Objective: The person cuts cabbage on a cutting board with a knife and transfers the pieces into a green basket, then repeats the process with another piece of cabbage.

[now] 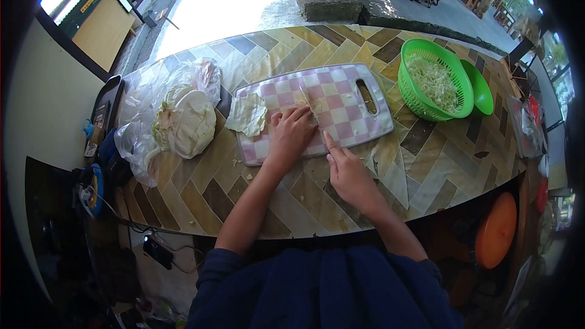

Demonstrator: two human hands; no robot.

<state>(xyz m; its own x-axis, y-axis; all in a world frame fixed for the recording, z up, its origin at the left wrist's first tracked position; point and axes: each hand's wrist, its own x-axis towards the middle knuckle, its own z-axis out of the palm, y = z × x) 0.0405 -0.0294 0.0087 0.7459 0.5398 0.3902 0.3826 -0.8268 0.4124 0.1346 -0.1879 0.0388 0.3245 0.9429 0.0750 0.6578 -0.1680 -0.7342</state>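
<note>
A pink-and-white checkered cutting board lies on the table in the middle of the head view. My right hand grips a knife at the board's near edge, index finger stretched along it, blade pointing away from me. Just left of the blade, my left hand presses down on the board with its fingers drawn together. Whatever is under those fingers is hidden. A pale cabbage leaf rests over the board's left edge. Small cabbage scraps are scattered around the board.
Left of the board, a partly stripped cabbage sits on a clear plastic bag. At the right stands a green basket of shredded cabbage, with a green bowl behind it. A phone with cables is below the table edge.
</note>
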